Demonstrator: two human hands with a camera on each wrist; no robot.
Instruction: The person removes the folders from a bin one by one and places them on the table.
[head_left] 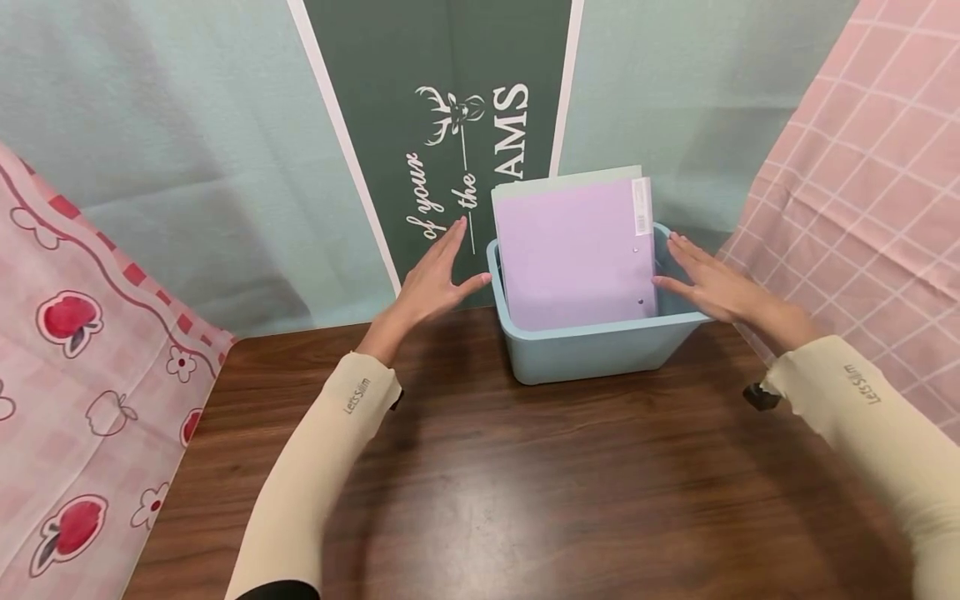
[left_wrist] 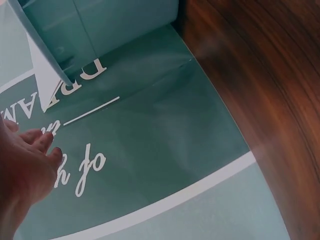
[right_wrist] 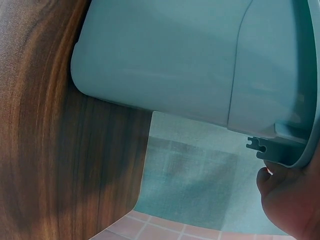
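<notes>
A light blue plastic bin stands on the table near the back wall. Upright inside it, leaning back, is a flat lilac folder or notebook with a barcode label and small dark dots along its right side. The top edge of a pale green sheet or cover shows behind it. My left hand hovers left of the bin, fingers straight and thumb pointing towards its rim. On the other side, my right hand is at the right rim, its fingers extended along it. Neither hand grips anything.
The brown wooden table spreads in front of the bin. Behind hangs a pale green cloth with a dark green lettered panel. Pink cloths border both sides, a fruit-patterned one left and a checked one right.
</notes>
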